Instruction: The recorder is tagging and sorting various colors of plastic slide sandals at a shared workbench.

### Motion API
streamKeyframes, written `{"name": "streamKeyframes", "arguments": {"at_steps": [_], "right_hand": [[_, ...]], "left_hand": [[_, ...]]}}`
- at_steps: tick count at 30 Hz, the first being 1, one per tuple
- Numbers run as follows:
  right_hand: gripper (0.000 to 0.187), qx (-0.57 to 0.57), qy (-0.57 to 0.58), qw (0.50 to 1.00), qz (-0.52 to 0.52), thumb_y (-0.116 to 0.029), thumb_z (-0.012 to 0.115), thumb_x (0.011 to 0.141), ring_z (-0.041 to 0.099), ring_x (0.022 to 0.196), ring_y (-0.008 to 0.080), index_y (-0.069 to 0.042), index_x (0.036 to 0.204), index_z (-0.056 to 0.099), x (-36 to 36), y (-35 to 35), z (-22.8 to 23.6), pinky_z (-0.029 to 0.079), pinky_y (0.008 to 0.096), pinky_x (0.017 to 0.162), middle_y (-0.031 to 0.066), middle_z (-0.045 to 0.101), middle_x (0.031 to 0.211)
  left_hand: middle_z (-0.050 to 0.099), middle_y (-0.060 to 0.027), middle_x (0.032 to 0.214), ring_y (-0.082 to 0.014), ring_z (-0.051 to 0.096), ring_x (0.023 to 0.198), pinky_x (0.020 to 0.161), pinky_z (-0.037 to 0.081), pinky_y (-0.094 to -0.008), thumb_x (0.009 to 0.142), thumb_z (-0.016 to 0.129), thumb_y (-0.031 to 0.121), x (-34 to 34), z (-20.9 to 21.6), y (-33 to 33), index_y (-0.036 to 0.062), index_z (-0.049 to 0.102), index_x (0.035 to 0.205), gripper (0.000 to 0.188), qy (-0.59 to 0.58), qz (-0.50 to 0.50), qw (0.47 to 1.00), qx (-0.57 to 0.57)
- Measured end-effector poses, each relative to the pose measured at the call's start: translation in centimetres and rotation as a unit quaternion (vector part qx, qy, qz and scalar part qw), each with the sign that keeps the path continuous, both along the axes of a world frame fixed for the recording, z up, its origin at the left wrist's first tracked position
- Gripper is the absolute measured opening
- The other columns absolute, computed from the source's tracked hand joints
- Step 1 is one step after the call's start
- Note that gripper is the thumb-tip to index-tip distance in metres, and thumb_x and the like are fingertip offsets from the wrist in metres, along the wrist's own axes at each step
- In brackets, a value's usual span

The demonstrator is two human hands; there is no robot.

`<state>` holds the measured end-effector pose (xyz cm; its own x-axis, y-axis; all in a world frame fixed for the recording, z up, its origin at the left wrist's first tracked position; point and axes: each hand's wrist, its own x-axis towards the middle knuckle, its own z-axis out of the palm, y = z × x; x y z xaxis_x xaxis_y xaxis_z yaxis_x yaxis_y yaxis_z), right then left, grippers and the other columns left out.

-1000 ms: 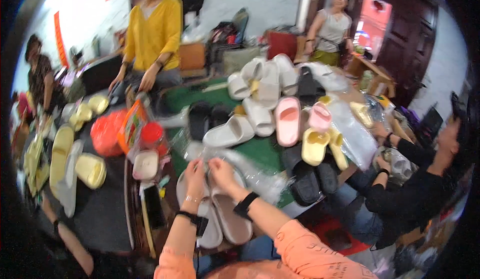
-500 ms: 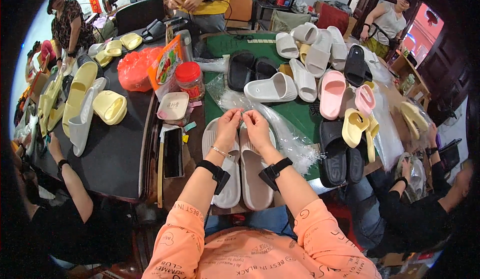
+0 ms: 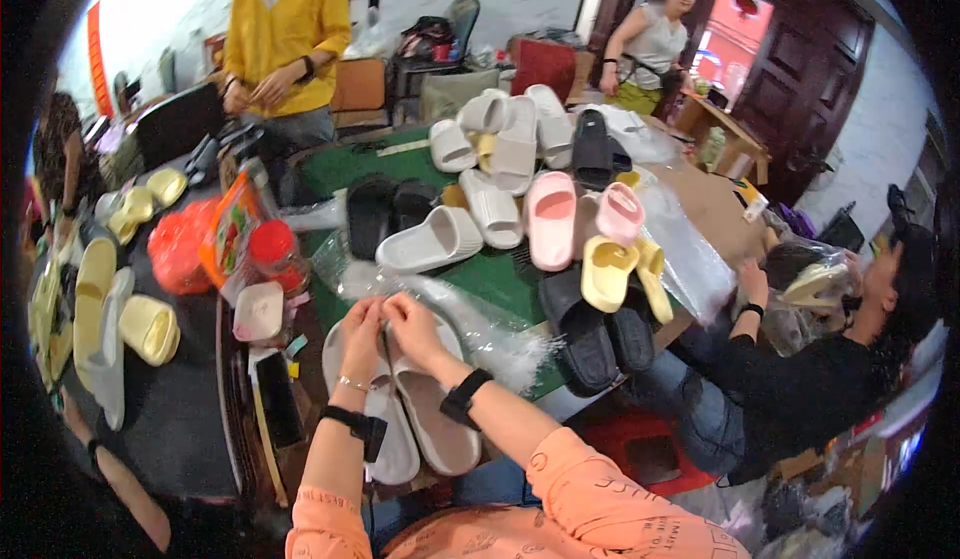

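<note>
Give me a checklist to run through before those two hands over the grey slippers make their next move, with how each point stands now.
1. Both hands visible: ok; left hand and right hand are in view.
2. Hands working close together: ok; their fingertips nearly or fully meet.
3. Something gripped: cannot tell; anything pinched there is too small to see.
4. Grey slippers paired: ok; they lie side by side below the hands.
5. Space beyond the toes uncluttered: not ok; clear plastic lies there.
6. Red-lidded jar apart from the hands: ok; it stands off to the left.
</note>
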<state>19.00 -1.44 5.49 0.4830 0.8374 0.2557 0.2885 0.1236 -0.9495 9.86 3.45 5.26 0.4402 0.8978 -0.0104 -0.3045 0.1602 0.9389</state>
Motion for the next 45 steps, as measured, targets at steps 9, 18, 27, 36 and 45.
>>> {"name": "streamKeyframes", "arguments": {"at_steps": [9, 18, 27, 36, 45], "right_hand": [[0.016, 0.001, 0.024, 1.000, 0.003, -0.016, 0.052, 0.084, 0.051, 0.065, 0.0108, 0.000, 0.084, 0.054, 0.9, -0.8, 0.7, 0.042, 0.0261, 0.060, 0.0068, 0.059, 0.073], [0.015, 0.005, 0.063, 0.998, 0.025, -0.015, 0.050, 0.085, 0.051, 0.068, 0.0106, 0.000, 0.086, 0.053, 1.2, -0.2, -0.4, 0.042, 0.0249, 0.063, 0.0059, 0.057, 0.075], [0.014, -0.005, 0.052, 0.999, 0.001, -0.014, 0.049, 0.085, 0.047, 0.067, 0.0113, 0.000, 0.082, 0.049, 1.3, -0.4, -0.8, 0.040, 0.0255, 0.063, 0.0057, 0.053, 0.072], [0.015, -0.012, 0.042, 0.999, -0.004, -0.014, 0.050, 0.084, 0.048, 0.064, 0.0120, 0.000, 0.081, 0.049, 1.1, -0.2, -0.9, 0.040, 0.0264, 0.060, 0.0061, 0.053, 0.070], [0.018, 0.003, -0.253, 0.965, -0.075, -0.009, 0.055, 0.074, 0.052, 0.084, 0.0328, -0.004, 0.091, 0.056, 1.1, -1.0, -1.2, 0.041, 0.0387, 0.077, 0.0160, 0.057, 0.086]], "left_hand": [[0.051, 0.0052, 0.070, -0.0010, 0.035, 0.054, 0.048, 0.027, -0.0154, 0.086, 0.050, 0.010, 1.0, -0.8, 0.2, 0.0025, 0.058, 0.091, 0.012, -0.025, -0.013, 1.000, 0.010], [0.053, 0.0037, 0.068, -0.0014, 0.037, 0.053, 0.047, 0.028, -0.0157, 0.084, 0.055, 0.011, 1.3, -0.9, 0.6, 0.0026, 0.058, 0.084, 0.009, -0.019, 0.012, 1.000, -0.017], [0.050, 0.0028, 0.066, -0.0041, 0.041, 0.056, 0.051, 0.033, -0.0180, 0.083, 0.056, 0.010, 1.3, -0.3, 0.1, 0.0021, 0.056, 0.082, 0.008, 0.028, 0.014, 0.999, 0.013], [0.051, 0.0018, 0.067, -0.0061, 0.044, 0.058, 0.054, 0.037, -0.0195, 0.082, 0.056, 0.007, 1.3, -0.3, 0.3, 0.0022, 0.056, 0.079, 0.006, -0.006, 0.004, 1.000, 0.015], [0.052, 0.0010, 0.067, -0.0071, 0.045, 0.059, 0.054, 0.037, -0.0202, 0.082, 0.055, 0.009, 1.2, -1.3, 0.2, -0.0004, 0.057, 0.083, 0.010, 0.042, 0.042, 0.998, 0.028]]}}
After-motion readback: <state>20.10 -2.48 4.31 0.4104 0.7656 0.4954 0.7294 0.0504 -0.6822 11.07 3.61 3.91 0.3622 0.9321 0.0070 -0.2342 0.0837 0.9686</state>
